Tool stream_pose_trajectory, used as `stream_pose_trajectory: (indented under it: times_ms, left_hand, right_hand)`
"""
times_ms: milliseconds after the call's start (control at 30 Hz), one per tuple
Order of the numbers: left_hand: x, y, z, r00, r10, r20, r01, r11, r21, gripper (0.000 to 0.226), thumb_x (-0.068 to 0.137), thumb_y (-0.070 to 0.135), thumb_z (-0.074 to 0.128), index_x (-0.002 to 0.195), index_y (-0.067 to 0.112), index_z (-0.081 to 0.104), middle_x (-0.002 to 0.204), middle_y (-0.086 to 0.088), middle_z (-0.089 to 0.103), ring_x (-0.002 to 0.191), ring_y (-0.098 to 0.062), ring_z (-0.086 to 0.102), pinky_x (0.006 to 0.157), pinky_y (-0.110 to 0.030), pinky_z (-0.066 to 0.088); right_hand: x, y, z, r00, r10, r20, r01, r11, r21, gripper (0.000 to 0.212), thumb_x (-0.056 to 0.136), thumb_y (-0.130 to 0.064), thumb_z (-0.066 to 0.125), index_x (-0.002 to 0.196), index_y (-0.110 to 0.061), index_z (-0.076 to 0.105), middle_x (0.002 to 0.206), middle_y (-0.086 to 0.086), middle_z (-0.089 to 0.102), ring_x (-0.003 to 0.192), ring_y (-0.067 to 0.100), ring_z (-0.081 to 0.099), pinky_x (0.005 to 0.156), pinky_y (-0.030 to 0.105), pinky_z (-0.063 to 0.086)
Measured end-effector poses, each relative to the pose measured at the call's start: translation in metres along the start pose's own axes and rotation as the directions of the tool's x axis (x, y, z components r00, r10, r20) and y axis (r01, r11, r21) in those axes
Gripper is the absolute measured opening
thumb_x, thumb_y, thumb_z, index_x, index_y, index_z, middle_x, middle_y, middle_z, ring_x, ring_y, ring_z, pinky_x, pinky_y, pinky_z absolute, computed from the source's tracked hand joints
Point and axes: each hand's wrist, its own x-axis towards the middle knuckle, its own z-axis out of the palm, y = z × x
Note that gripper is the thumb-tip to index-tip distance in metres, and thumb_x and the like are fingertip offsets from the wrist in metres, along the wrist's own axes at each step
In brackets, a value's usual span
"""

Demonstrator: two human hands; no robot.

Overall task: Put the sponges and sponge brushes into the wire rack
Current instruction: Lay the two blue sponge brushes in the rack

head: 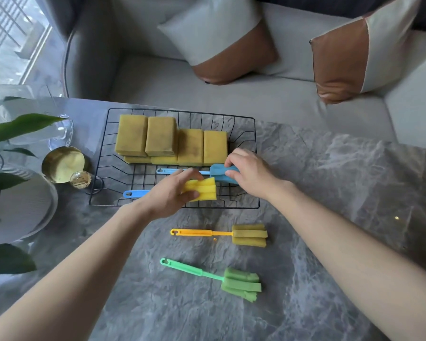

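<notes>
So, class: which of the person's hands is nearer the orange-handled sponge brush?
Left. The left hand grips a yellow-headed brush above the orange-handled sponge brush; the right hand sits farther up-right.

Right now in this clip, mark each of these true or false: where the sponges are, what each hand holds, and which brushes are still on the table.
1. The block sponges sit inside the wire rack. True.
2. The left hand holds a green brush head. False: it grips a yellow brush head on a blue handle.
3. The right hand rests on a blue brush head over the rack. True.
4. All brushes are already in the rack. False: the orange-handled brush and the green brush lie on the table.
5. The rack is white plastic. False: it is black wire.
</notes>
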Motion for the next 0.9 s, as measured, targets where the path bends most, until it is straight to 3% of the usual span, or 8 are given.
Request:
stream_pose_trajectory:
  times_ms: [100,300,433,667,900]
  left_hand:
    - [0.0,-0.001,0.002,1.0,0.003,-0.01,-0.003,1.0,-0.01,0.034,0.097,0.033,0.064,0.129,0.03,0.052,0.124,-0.001,0.06,0.094,-0.025,0.061,0.08,-0.042,0.053]
    - [-0.003,-0.002,0.003,0.999,0.037,-0.031,-0.037,0.999,0.003,0.034,0.098,0.036,0.062,0.13,0.035,0.05,0.122,0.003,0.058,0.087,-0.02,0.061,0.074,-0.037,0.051]
    - [-0.002,-0.001,0.003,1.0,0.009,-0.03,-0.009,1.0,0.003,0.035,0.098,0.036,0.062,0.132,0.031,0.053,0.122,0.0,0.06,0.088,-0.022,0.061,0.076,-0.039,0.053]
    - [-0.002,0.001,0.001,1.0,-0.013,-0.01,0.013,1.0,-0.016,0.037,0.099,0.035,0.061,0.134,0.028,0.056,0.123,-0.002,0.06,0.092,-0.024,0.061,0.081,-0.045,0.054]
    - [-0.002,0.0,0.003,1.0,-0.029,0.002,0.029,0.999,-0.022,0.038,0.1,0.037,0.059,0.137,0.03,0.054,0.125,-0.001,0.059,0.095,-0.024,0.062,0.083,-0.046,0.054]
  right_hand:
    - [0.001,0.001,0.001,0.999,-0.043,-0.029,0.041,0.995,-0.086,0.007,0.091,-0.025,0.063,0.096,-0.022,0.059,0.099,-0.007,0.056,0.094,0.018,0.051,0.084,0.037,0.04]
    - [0.0,0.006,0.006,0.992,-0.013,-0.126,0.013,1.0,0.0,0.005,0.09,-0.018,0.063,0.09,-0.021,0.058,0.091,-0.01,0.053,0.085,0.016,0.05,0.078,0.035,0.04]
    - [0.004,0.002,0.01,0.992,-0.026,-0.12,0.023,0.999,-0.023,0.005,0.091,-0.019,0.061,0.091,-0.021,0.057,0.092,-0.009,0.055,0.085,0.018,0.051,0.076,0.033,0.035]
    - [0.008,-0.001,0.018,0.995,0.003,-0.099,-0.006,0.999,-0.035,0.004,0.091,-0.024,0.064,0.093,-0.021,0.062,0.095,-0.008,0.059,0.087,0.02,0.053,0.082,0.035,0.04]
    - [0.009,-0.003,0.022,0.995,0.003,-0.095,-0.021,0.983,-0.181,0.014,0.089,-0.031,0.067,0.099,-0.022,0.067,0.101,-0.006,0.063,0.098,0.021,0.053,0.086,0.037,0.038]
